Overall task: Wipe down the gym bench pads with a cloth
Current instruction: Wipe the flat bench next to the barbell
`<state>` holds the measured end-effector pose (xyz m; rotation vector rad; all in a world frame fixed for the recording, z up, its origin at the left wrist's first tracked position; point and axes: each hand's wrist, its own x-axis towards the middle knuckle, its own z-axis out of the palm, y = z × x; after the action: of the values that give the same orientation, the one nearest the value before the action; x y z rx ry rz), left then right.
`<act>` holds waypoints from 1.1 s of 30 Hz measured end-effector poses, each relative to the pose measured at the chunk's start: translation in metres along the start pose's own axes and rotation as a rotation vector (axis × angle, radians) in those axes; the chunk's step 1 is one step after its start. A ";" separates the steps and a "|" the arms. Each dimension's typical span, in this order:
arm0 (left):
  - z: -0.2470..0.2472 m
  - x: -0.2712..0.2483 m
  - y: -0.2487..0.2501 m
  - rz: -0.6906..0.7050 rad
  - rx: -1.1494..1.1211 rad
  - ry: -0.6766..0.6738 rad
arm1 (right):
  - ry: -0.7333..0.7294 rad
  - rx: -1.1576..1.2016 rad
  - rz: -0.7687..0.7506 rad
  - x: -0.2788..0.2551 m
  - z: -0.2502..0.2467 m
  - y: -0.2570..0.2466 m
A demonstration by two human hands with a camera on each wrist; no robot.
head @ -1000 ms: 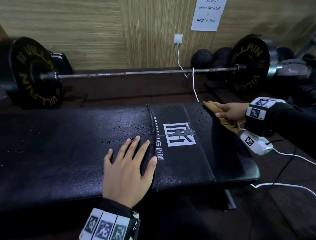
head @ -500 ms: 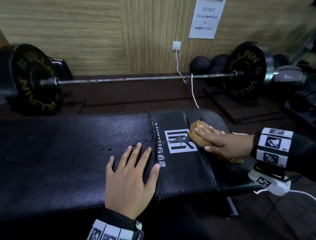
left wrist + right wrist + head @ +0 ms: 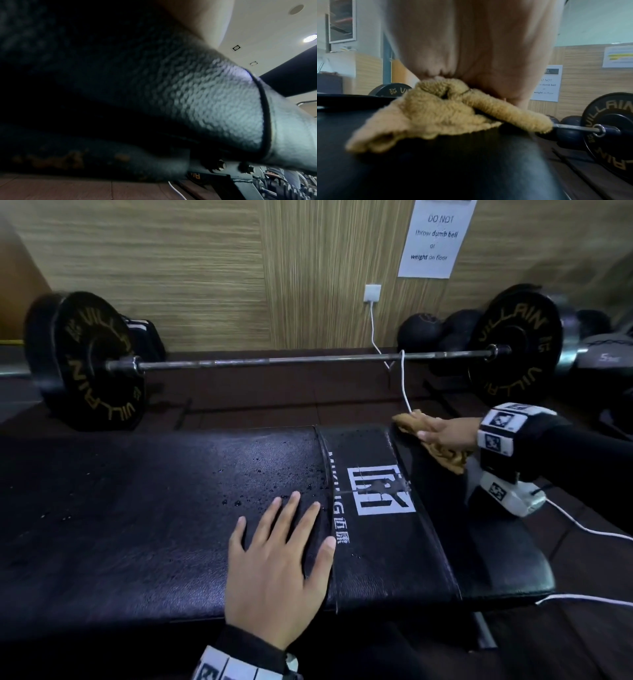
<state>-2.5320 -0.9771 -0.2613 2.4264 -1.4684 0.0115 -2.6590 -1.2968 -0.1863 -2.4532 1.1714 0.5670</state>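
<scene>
The black bench pad [image 3: 154, 508] runs across the head view, and droplets [image 3: 260, 474] speckle it near the seam. Its shorter section [image 3: 376, 559] bears a white logo. My left hand [image 3: 281, 559] lies flat on the pad just left of the seam, fingers spread and holding nothing. My right hand [image 3: 442, 433] grips a bunched tan cloth [image 3: 448, 457] against the far right edge of the logo section. In the right wrist view the cloth [image 3: 445, 115] is crumpled under my palm [image 3: 471, 40] on the pad [image 3: 436, 169]. The left wrist view shows only textured pad [image 3: 188, 101] up close.
A barbell [image 3: 274, 361] lies on the floor behind the bench, with a black plate at each end [image 3: 92, 361] [image 3: 513, 344]. A white cable [image 3: 404, 381] hangs from a wall socket over the bar. Medicine balls [image 3: 424, 333] and a dumbbell [image 3: 606, 354] sit at the back right.
My right hand swept the cloth from the far right edge in to the logo, then back out to the far right edge. The left hand stayed flat in place.
</scene>
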 end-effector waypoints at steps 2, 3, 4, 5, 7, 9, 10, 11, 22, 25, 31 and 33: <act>0.001 0.001 0.000 -0.003 0.005 -0.003 | -0.001 0.028 0.005 -0.012 0.008 0.014; 0.001 0.001 0.000 -0.002 0.007 -0.002 | -0.006 0.035 -0.003 -0.020 0.014 0.019; 0.002 0.001 0.000 -0.001 0.009 -0.001 | -0.013 0.037 -0.013 -0.028 0.020 0.023; 0.002 0.001 0.000 0.001 0.009 -0.002 | -0.023 0.033 -0.023 -0.037 0.027 0.024; 0.002 0.002 0.000 0.001 0.005 -0.002 | -0.061 0.006 -0.056 -0.051 0.036 0.018; 0.001 0.002 0.000 -0.002 0.007 -0.006 | -0.100 -0.027 -0.096 -0.053 0.040 0.004; 0.001 0.002 0.000 -0.004 0.011 -0.012 | -0.108 -0.046 -0.105 -0.050 0.040 -0.005; 0.000 0.002 0.001 -0.006 0.016 -0.015 | -0.105 -0.068 -0.106 -0.044 0.038 -0.013; -0.013 -0.004 -0.024 0.038 -0.026 -0.052 | 0.072 0.024 0.142 -0.004 0.003 0.021; -0.024 -0.004 -0.048 -0.029 0.022 -0.059 | 0.117 0.038 0.147 0.006 -0.001 0.019; -0.027 -0.002 -0.060 -0.081 0.057 -0.039 | 0.088 0.039 0.111 0.034 -0.020 -0.012; -0.025 -0.002 -0.060 -0.086 0.039 -0.027 | 0.048 0.045 0.093 0.043 -0.024 -0.028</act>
<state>-2.4772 -0.9435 -0.2532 2.5290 -1.3862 -0.0118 -2.6072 -1.3202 -0.1830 -2.3973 1.3092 0.5045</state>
